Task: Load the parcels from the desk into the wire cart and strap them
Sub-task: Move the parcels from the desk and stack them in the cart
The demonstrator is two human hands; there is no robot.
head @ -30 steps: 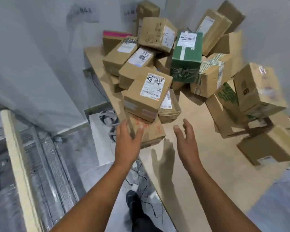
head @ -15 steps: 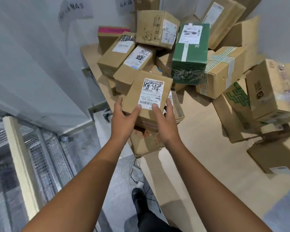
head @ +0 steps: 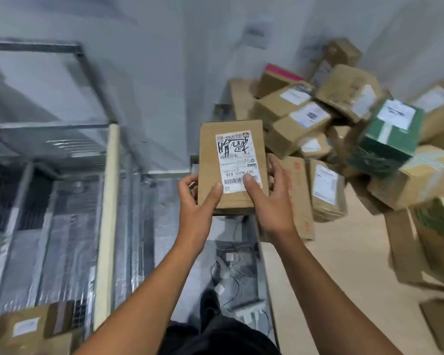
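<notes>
Left hand point(head: 197, 201), right hand point(head: 270, 198) forward, curled.

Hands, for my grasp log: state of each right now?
Left hand: holds the parcel.
Right hand: holds the same parcel.

- Pile of boxes point(head: 300, 121) crowds the counter's point(head: 344, 252) far end; near surface open.
- Cream post point(head: 108, 213) fronts the wire cart point(head: 49, 125), left; cables point(head: 228, 265) litter the floor point(head: 190, 272) between.

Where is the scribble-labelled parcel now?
In the head view the parcel is central, held by the left hand and right hand, between the wire cart, left, and the desk, right.
</notes>
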